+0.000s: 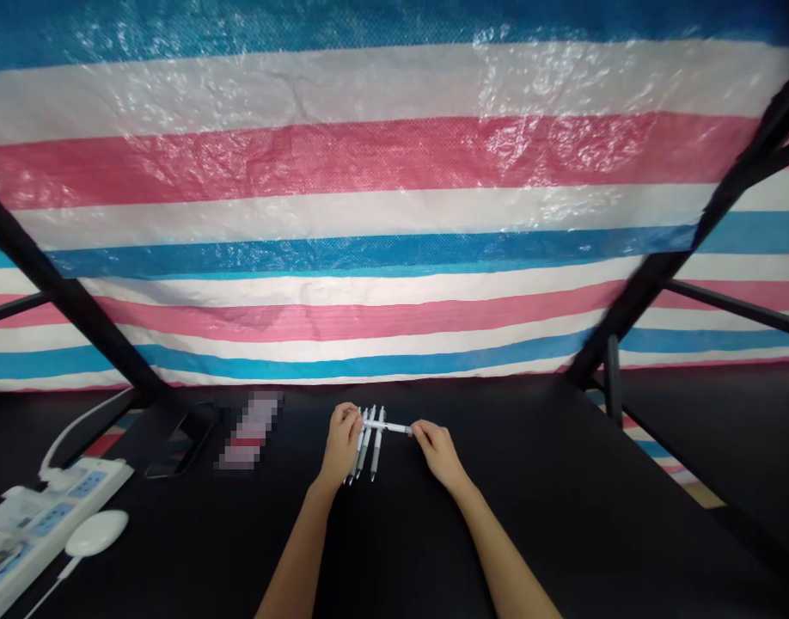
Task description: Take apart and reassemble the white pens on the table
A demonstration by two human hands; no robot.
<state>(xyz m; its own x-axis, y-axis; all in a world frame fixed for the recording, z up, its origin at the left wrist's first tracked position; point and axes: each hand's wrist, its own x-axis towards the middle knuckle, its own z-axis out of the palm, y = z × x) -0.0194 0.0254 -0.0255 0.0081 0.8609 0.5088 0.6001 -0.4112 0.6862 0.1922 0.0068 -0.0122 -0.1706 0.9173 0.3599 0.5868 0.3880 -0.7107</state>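
A white pen with a grey grip (394,427) is stretched crosswise between my two hands. My left hand (344,434) pinches its left end, and the fingertips of my right hand (435,444) close on its grey right end. Beneath it, several similar white-and-grey pens (376,451) lie side by side on the black table, pointing toward me. My left hand partly hides the leftmost of them. Whether the held pen touches those below I cannot tell.
Left of the hands lie a blurred-out pinkish item (249,434) and a dark phone (181,443). A white power strip (59,516) with plugs and a white oval device (96,534) on a cable sit at the near left. Black frame bars (652,284) and striped sheeting (369,318) border the black tabletop (529,464).
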